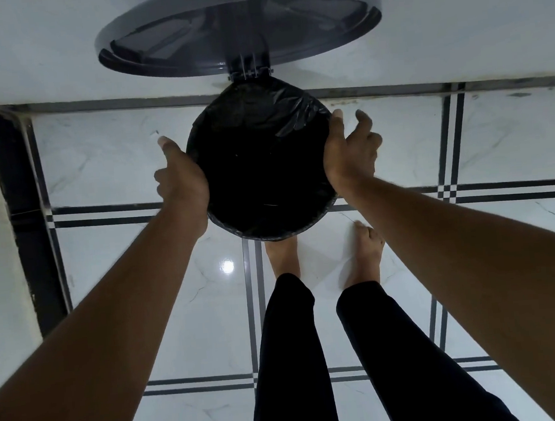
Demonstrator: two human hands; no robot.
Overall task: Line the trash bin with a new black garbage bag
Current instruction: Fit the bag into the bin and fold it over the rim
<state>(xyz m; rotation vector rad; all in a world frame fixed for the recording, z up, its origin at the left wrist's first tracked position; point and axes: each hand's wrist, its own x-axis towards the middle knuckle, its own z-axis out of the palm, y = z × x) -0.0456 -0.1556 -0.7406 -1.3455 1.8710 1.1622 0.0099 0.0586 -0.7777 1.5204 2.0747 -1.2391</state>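
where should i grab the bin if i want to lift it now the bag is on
Take the bin by its round rim, one hand on each side, as the left hand and right hand sit now. The open lid is hinged at the back, which rules out a grip there.

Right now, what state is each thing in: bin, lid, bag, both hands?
Bin: upright on the floor, mouth open, almost hidden by the bag.
Lid: hinged up, open.
Bag: inside the bin, edge folded over the rim all round.
Left hand: pressed on the rim's left side.
Right hand: pressed on the rim's right side, fingers curled.
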